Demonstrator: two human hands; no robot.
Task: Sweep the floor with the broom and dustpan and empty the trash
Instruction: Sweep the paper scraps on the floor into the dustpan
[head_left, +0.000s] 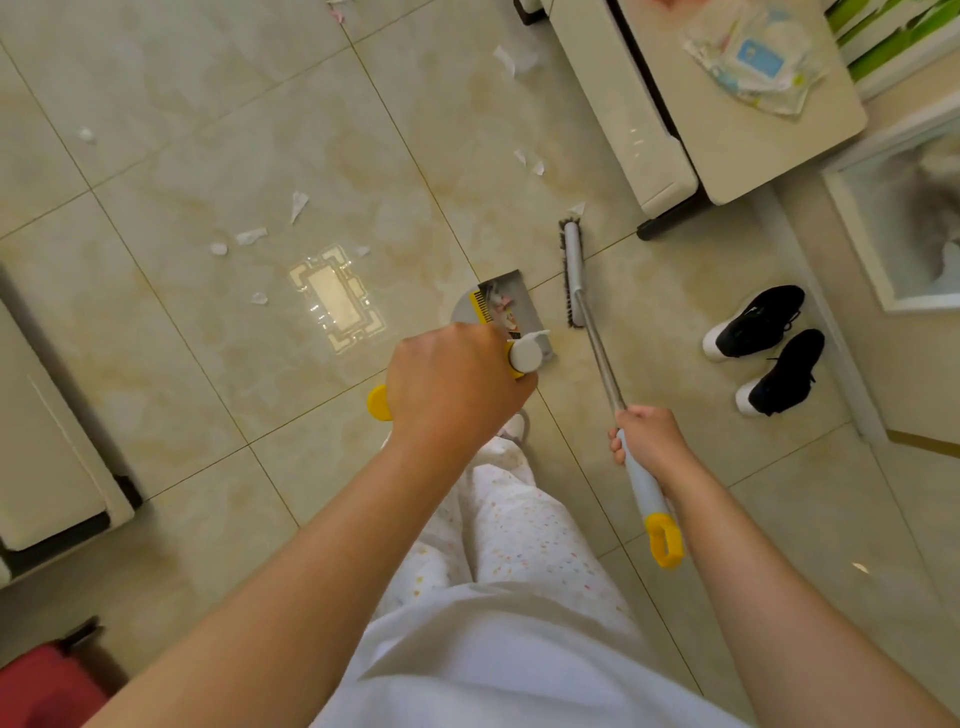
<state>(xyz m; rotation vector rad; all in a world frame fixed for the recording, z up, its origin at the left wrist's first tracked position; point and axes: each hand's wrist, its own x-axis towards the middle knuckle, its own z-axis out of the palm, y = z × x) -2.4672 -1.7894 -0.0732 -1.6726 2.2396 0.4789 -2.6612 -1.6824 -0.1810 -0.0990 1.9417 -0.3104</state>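
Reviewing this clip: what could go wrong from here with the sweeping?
The dustpan already holds scraps; tilted by the left hand, it might spill. The broom, in the right hand, sits far from the paper scraps at left, which may be missed. The black shoes could obstruct strokes.

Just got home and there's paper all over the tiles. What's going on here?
A person is sweeping. The left hand grips the dustpan handle; the pan already holds some scraps. The right hand holds the broom, its head on the floor beside the pan. Paper scraps lie scattered across the tiles, unswept.
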